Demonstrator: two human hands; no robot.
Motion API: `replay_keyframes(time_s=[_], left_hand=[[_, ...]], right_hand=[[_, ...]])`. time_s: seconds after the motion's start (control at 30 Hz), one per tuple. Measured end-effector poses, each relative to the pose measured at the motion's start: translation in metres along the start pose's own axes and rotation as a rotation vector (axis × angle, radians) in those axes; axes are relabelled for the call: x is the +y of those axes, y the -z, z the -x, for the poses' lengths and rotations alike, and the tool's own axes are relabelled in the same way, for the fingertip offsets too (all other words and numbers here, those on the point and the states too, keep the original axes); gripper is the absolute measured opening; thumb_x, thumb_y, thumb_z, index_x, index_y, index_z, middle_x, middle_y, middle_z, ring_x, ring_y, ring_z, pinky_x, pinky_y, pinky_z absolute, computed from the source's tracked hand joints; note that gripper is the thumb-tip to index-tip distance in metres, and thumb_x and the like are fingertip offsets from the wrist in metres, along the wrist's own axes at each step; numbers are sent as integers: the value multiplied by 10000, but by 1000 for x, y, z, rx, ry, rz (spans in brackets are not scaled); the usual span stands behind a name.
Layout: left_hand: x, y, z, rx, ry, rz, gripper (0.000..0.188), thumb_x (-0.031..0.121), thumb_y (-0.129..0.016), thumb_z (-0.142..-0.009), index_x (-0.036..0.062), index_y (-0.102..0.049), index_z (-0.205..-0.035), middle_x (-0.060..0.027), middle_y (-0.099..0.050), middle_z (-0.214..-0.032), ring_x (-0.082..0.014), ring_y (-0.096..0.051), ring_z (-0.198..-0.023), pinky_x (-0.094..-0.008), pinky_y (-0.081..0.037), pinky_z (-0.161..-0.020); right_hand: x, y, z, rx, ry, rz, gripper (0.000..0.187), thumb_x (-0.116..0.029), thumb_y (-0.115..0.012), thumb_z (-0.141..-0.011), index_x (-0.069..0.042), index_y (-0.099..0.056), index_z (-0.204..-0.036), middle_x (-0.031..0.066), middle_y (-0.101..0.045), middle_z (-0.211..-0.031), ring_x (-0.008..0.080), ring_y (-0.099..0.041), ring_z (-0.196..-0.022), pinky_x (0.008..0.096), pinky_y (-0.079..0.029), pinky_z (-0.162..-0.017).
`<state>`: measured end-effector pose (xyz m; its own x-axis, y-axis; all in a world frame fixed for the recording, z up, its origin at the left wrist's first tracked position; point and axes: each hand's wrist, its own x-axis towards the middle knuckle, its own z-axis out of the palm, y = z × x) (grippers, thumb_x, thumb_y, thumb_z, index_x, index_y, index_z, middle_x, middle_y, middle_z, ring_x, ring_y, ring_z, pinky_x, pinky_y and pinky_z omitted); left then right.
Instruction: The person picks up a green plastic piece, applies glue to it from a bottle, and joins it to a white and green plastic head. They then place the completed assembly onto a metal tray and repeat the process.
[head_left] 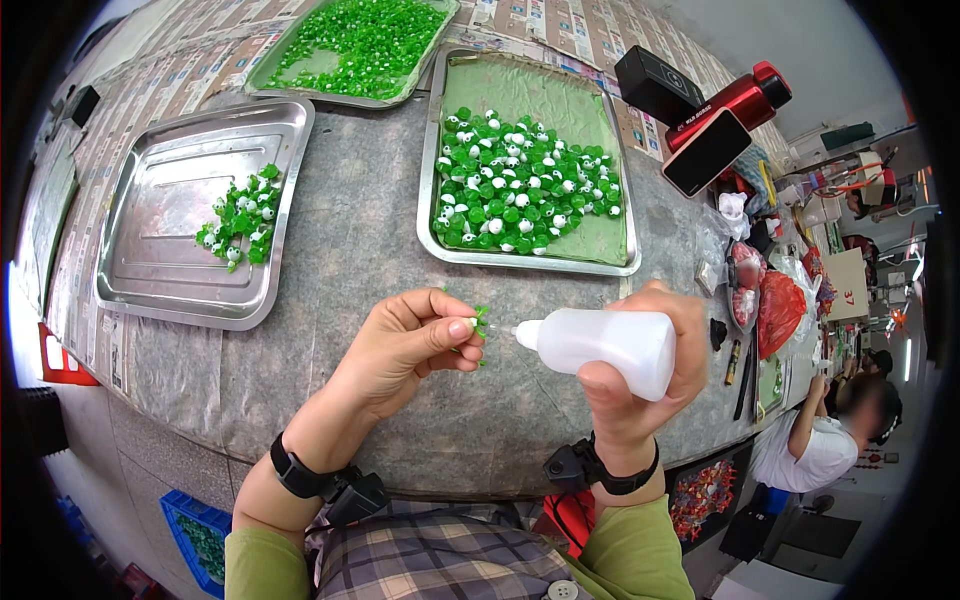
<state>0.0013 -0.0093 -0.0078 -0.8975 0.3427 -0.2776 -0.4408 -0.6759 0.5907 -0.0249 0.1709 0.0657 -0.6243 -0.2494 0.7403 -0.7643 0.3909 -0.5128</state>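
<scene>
Three shallow trays sit on the grey, felt-like tabletop point(360, 250). The bare steel tray point(160, 250) on the left carries a small cluster of glossy green and white beads point(240, 220). The middle tray point(625, 255), lined with green cloth, holds a dense heap of beads point(525, 185), too many to count. A third tray point(262, 82) at the far edge holds loose green pieces point(365, 40).

The left hand point(405, 345) pinches one small green piece point(481, 322) between thumb and fingertips, its grip narrow, above the tabletop's near edge. The right hand point(640, 390) wraps around one soft white plastic squeeze bottle point(600, 345), its pointed nozzle almost touching the green piece.
</scene>
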Motion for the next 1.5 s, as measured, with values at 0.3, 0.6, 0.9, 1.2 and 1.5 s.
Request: replay_keyframes(time_s=[0.3, 0.6, 0.9, 1.2, 1.5], left_hand=[[0, 0, -1, -24, 8, 10, 113, 121, -554, -794, 16, -544, -834, -75, -587, -731, -131, -579, -653, -242, -496, -596], [0, -5, 1, 85, -89, -153, 102, 79, -581, -769, 10, -554, -838, -63, -589, -745, -113, -571, -664, -232, -482, -618], [-4, -4, 1, 110, -278, -333, 125, 33, -605, -739, 12, -566, -857, -35, -590, -765, -78, -550, -700, -188, -425, -613], [-5, -4, 0, 118, -304, -349, 121, 28, -599, -742, 12, -568, -858, -34, -591, -770, -79, -551, -701, -188, -430, -623], [-3, -6, 1, 170, -248, -274, 123, 19, -586, -750, -4, -554, -866, -60, -589, -779, -104, -565, -713, -211, -458, -650]], right_hand=[[0, 3, 2, 55, -156, -52, 463, -326, -745, -591, -33, -501, -853, 48, -529, -723, 152, -507, -556, 277, -380, -521], [-2, 7, 3, 155, -170, -103, 476, -355, -735, -595, -21, -504, -843, 61, -523, -705, 147, -504, -590, 265, -375, -515], [5, 6, 12, 92, -175, -64, 444, -337, -734, -590, -21, -517, -814, 60, -524, -688, 149, -484, -537, 256, -356, -511], [5, 3, 12, 78, -241, -57, 452, -357, -728, -598, -18, -514, -807, 53, -514, -682, 147, -483, -546, 262, -370, -533], [56, 53, 24, 313, -645, -228, 336, -87, -617, -729, 13, -414, -977, 75, -519, -904, 123, -521, -813, 238, -422, -721]])
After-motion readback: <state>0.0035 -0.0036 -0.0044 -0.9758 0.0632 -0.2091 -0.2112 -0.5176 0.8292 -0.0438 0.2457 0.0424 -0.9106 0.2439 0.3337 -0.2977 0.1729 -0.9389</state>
